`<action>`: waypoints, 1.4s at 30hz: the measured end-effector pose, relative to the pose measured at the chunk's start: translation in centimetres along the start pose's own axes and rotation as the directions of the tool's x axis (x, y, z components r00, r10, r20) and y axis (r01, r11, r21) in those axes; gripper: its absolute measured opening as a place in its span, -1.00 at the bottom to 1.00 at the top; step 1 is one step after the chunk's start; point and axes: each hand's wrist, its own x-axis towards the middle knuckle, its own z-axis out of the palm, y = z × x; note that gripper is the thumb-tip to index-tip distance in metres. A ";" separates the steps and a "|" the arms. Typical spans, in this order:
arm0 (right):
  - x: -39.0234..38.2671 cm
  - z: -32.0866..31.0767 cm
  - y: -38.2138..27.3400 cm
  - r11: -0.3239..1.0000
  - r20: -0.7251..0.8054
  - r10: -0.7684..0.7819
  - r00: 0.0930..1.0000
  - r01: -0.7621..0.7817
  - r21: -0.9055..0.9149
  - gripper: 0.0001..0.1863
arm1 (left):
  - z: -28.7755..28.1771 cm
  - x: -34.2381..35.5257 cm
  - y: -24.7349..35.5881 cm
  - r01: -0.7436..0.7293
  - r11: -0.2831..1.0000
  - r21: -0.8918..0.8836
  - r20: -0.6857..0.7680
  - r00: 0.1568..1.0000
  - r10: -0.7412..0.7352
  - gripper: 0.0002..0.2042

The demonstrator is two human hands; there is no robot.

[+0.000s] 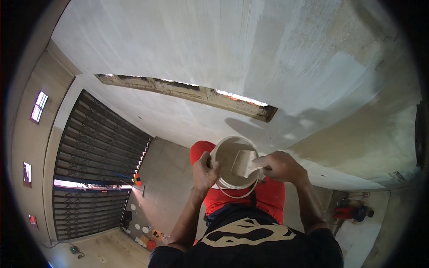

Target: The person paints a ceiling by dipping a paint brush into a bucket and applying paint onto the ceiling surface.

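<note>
A white bucket with pale, creamy residue inside is at my waist, above my red trousers, its handle hanging loose toward me. My left hand has its fingers closed on the bucket's left rim. My right hand grips the handle of a wide paint brush, whose whitish, coated head is over or inside the bucket's mouth, near its right side. Ahead of me stands a white, streakily coated wall with a long, narrow slot opening cut into it and shadows cast beside the bucket.
A folding metal gate is at the left, with a small multicoloured object beside it. Assorted items lie on the tiled floor. At the lower right another person in red trousers is near a pale surface. A cable runs along the lower left.
</note>
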 end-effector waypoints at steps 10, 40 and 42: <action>-7.0 6.2 4.4 -0.296 0.137 0.273 0.952 -0.053 0.954 -0.66 | 1.1 2.5 -2.1 -0.043 0.999 -0.006 -0.044 0.998 0.042 -0.60; 5.3 -18.8 -5.7 0.862 -0.941 0.218 0.259 -0.503 0.062 -0.41 | 0.9 2.8 -3.7 -0.010 0.999 -0.052 -0.093 0.996 0.005 -0.53; 4.3 -17.7 -5.9 0.879 -0.881 0.252 0.400 -0.475 0.036 -0.37 | 0.8 2.9 -4.4 0.006 1.000 -0.013 -0.092 0.996 -0.007 -0.52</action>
